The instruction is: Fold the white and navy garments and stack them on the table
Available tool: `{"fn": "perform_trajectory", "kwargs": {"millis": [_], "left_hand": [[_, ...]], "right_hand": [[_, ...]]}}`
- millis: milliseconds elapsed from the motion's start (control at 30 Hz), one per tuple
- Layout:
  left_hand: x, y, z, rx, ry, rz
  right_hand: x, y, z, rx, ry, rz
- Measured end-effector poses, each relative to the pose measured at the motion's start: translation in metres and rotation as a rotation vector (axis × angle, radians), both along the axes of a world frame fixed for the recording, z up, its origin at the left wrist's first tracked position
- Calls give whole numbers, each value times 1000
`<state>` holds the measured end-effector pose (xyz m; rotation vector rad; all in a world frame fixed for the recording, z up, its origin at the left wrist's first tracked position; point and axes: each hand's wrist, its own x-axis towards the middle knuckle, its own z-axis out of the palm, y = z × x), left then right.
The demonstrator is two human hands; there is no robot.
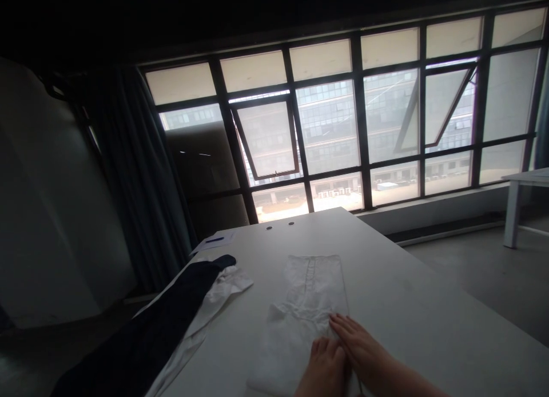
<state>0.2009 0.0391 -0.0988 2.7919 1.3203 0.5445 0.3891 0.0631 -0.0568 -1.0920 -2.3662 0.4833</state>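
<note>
A folded white shirt lies on the white table in front of me, with a placket-like strip down its far part and creases across its middle. My right hand rests flat on the shirt's right edge, fingers stretched out together and pointing away from me. Just left of it and touching it, my left hand is closed, its fingers curled down on the near part of the shirt. What lies under the left fingertips is hidden, but they press on the cloth.
On the table's left side lie a dark garment and a crumpled white cloth. Farther back are paper sheets with a dark pen. Windows stand behind; another white table is at the right.
</note>
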Motion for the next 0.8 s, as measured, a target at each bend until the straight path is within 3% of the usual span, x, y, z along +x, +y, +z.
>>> {"fn": "perform_trajectory", "kwargs": {"millis": [133, 200, 300, 433, 533, 633, 733, 800], "left_hand": [[-17, -8, 57, -30, 86, -56], [-32, -11, 85, -31, 38, 16], [-57, -14, 106, -135, -14, 69], [-64, -17, 94, -246, 34, 57], [-43, -20, 73, -248, 47, 42], [-15, -22, 60, -229, -9, 82], [-6, -21, 65, -150, -203, 231], [-17, -17, 76, -64, -321, 381]], "right_hand": [[8, 5, -18, 63, -131, 33], [13, 11, -23, 104, -148, 14], [24, 22, -26, 78, -195, -36], [43, 40, -24, 41, -248, -183], [45, 41, -18, 134, -228, -290], [25, 27, -14, 250, -172, -264], [-3, 6, -16, 217, -157, -198], [-15, -5, -18, 135, -162, -162]]}}
